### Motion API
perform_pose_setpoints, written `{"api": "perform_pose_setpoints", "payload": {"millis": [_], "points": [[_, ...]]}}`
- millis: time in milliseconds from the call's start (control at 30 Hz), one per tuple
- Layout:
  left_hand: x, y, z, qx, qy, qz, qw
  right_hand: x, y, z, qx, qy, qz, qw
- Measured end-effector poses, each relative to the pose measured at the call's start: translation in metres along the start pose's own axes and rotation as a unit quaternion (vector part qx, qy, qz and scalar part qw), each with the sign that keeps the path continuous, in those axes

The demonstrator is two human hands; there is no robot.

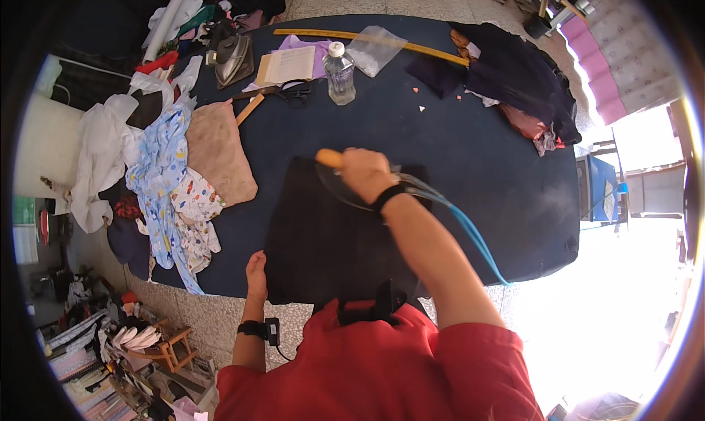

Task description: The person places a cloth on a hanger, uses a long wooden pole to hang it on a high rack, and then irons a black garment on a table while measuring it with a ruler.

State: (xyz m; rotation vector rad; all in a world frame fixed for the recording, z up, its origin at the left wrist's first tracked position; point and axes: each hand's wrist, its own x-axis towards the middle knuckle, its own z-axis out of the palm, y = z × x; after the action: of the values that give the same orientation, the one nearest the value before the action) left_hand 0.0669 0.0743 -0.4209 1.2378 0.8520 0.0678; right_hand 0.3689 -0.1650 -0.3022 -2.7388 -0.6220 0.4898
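A steam iron with an orange handle (329,158) is gripped in my right hand (364,173). Its clear-looking rim (337,192) shows beside the hand, while the hand and wrist cover much of its body. Under it a piece of black cloth (330,244) lies spread on the dark padded table (495,184), reaching the near edge in front of me. My left hand (256,275), fingers curled, holds the cloth's left edge close to the table's near side. Blue hoses (473,231) trail from the iron toward the right.
Children's printed clothes (160,162) and a beige cloth (217,151) lie left. Farther back are a second iron (232,60), scissors (292,93), a notebook (289,65), a water bottle (338,74), a plastic bag (374,49) and a yellow ruler (429,50). Dark garments (518,74) are heaped right.
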Motion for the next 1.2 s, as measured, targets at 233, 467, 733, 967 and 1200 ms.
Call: {"api": "perform_pose_setpoints", "payload": {"millis": [233,467,733,967,1200], "points": [[0.007,0.002,-0.003,0.013,-0.004,-0.001,1.000,-0.052,0.136,-0.050,-0.052,0.012,0.192,0.980],[0.010,0.003,-0.001,0.018,-0.002,-0.005,1.000,-0.109,0.216,-0.060,0.009,0.071,0.296,0.953],[0.034,0.027,0.041,0.319,0.005,0.175,0.932,-0.165,0.196,-0.023,0.084,0.323,0.116,0.935],[0.088,0.069,0.135,0.313,-0.051,0.209,0.925,-0.180,0.158,0.082,0.227,0.116,0.249,0.935],[0.012,0.100,0.073,-0.003,-0.133,0.136,0.982,-0.181,0.113,0.049,0.604,-0.016,0.218,0.767]]}}
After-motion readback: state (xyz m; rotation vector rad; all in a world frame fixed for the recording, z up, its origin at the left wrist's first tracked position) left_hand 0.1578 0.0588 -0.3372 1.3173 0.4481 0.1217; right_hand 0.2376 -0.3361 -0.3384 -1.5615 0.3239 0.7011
